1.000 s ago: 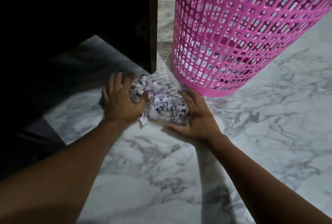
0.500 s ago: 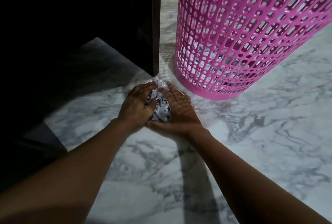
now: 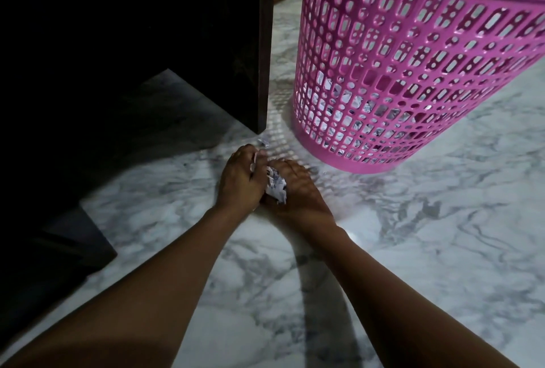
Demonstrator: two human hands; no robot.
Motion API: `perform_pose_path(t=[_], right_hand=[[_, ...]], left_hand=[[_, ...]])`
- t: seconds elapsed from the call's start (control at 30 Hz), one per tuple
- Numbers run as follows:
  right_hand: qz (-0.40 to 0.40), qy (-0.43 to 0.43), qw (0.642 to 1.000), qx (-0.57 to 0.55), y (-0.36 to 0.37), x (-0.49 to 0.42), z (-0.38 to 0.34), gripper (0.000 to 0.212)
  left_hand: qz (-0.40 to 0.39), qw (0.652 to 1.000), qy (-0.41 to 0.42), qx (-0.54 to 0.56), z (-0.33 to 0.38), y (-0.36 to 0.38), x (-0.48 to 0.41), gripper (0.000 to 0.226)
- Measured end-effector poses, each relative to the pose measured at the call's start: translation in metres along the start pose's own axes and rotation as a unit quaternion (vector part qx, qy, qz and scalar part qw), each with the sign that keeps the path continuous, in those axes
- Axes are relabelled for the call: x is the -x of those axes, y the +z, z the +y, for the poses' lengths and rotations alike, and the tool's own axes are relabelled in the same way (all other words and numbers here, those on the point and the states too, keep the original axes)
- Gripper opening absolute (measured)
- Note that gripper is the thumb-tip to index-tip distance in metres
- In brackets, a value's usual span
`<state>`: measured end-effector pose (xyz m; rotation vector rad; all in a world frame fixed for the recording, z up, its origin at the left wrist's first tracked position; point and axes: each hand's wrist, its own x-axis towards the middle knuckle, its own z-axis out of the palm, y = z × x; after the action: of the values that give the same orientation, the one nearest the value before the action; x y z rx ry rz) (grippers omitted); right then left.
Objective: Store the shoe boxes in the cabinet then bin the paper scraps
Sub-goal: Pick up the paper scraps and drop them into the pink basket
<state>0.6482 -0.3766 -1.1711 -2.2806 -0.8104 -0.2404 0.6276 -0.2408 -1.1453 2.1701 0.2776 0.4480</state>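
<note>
Two-handed clasp on the scraps (image 3: pixel 275 187).
The left hand (image 3: pixel 239 178) and right hand (image 3: pixel 296 190) now curl round them, loose a second ago; one bit (image 3: pixel 263 142) lies just beyond the left hand, the bin (image 3: pixel 413 72) beyond the right.

Basket (image 3: pixel 413 78): pink, upright on marble floor (image 3: pixel 442 249); 1 obstacle. Left of basket: dark cabinet panel (image 3: pixel 263 43), narrow strip of floor between. Near side of basket: left hand (image 3: pixel 240 178) and right hand (image 3: pixel 296 187) gripping paper scraps (image 3: pixel 275 187) by its base. Near-right of basket: open floor.
</note>
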Motion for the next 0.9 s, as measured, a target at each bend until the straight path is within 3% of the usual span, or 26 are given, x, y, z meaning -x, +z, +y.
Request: perform_pose_path(t=[0.23, 0.57, 0.77, 0.9], right_hand=[[0.071, 0.003, 0.996, 0.05, 0.011, -0.001, 0.005, 0.052], [0.032, 0.021, 0.998, 0.044, 0.008, -0.002, 0.007, 0.051], [0.001, 0.055, 0.998, 0.015, -0.002, 0.003, -0.005, 0.063], [-0.043, 0.082, 0.995, -0.023, -0.009, 0.015, -0.011, 0.068]], left_hand=[[-0.082, 0.996, -0.02, -0.042, -0.005, 0.004, -0.028, 0.052], [-0.137, 0.987, 0.026, -0.077, 0.007, -0.004, -0.029, 0.055], [-0.097, 0.995, -0.001, -0.033, 0.019, -0.003, -0.012, 0.047], [-0.057, 0.991, -0.093, 0.08, 0.022, 0.002, 0.007, 0.037]])
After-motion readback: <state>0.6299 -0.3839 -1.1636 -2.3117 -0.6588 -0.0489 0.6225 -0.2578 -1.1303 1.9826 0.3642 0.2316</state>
